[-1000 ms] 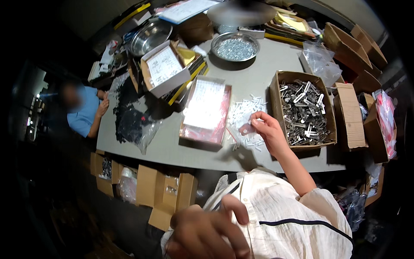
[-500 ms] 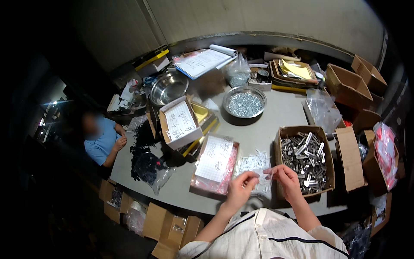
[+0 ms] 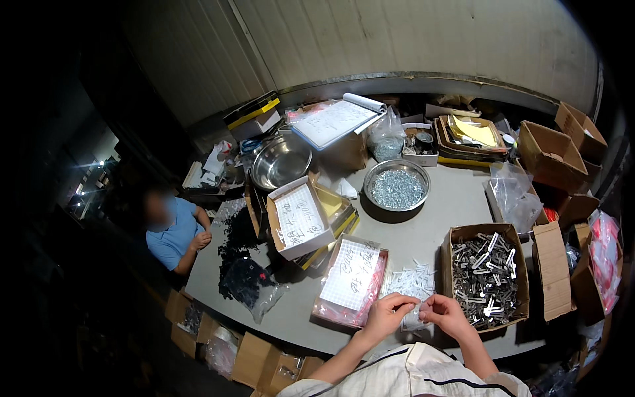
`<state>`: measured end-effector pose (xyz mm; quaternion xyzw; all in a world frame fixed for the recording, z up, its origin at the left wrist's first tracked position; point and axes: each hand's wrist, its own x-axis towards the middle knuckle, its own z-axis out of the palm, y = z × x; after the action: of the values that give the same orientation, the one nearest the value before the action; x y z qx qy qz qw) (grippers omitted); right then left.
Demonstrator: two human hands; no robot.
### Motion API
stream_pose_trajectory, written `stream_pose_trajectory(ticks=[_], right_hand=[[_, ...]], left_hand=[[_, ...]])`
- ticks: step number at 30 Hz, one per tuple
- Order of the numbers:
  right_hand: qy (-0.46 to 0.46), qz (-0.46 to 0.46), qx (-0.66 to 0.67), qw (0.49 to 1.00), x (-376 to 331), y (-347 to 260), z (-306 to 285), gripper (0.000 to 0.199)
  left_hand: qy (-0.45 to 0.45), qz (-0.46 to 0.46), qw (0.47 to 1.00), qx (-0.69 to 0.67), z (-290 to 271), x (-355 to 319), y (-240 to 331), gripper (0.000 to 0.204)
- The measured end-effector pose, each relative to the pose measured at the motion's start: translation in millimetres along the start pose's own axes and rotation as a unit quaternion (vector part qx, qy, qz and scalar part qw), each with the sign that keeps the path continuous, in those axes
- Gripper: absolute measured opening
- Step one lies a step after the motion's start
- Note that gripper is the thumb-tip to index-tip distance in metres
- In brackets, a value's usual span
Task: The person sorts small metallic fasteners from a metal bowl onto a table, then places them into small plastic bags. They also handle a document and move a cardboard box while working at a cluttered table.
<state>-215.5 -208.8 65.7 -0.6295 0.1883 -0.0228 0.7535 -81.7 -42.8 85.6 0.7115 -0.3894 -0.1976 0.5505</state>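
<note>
My left hand (image 3: 389, 313) and my right hand (image 3: 448, 315) meet at the near edge of the grey table (image 3: 456, 198), fingertips pinched together on a small white part (image 3: 420, 306). Just beyond them lies a heap of small white parts (image 3: 411, 282). To the right stands an open cardboard box of metal clips (image 3: 487, 273). To the left rests a flat box with a paper sheet (image 3: 350, 278) over pink bags.
A steel bowl of small metal pieces (image 3: 397, 188) sits mid-table, an empty steel bowl (image 3: 280, 161) farther left. Another paper-covered box (image 3: 299, 216), black parts in a bag (image 3: 250, 281), clear bags and cardboard boxes (image 3: 550, 151) ring the table. A person in blue (image 3: 173, 228) sits at left.
The view has tipped up from my lap toward the table and wall. My left hand came up from below and joined my right hand in front of the white parts.
</note>
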Motion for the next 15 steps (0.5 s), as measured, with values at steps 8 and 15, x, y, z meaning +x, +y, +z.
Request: stream_pose_trajectory(ticks=[8, 15], right_hand=[[-0.045, 0.041, 0.092, 0.994, -11, -5, 6, 0.01], [0.149, -0.208, -0.268, 0.929, -3, -22, 7, 0.034]], left_hand=[[-0.059, -0.124, 0.988, -0.063, -5, 11, -4, 0.016], [-0.03, -0.003, 1.0, 0.002, 0, 16, -6, 0.02]])
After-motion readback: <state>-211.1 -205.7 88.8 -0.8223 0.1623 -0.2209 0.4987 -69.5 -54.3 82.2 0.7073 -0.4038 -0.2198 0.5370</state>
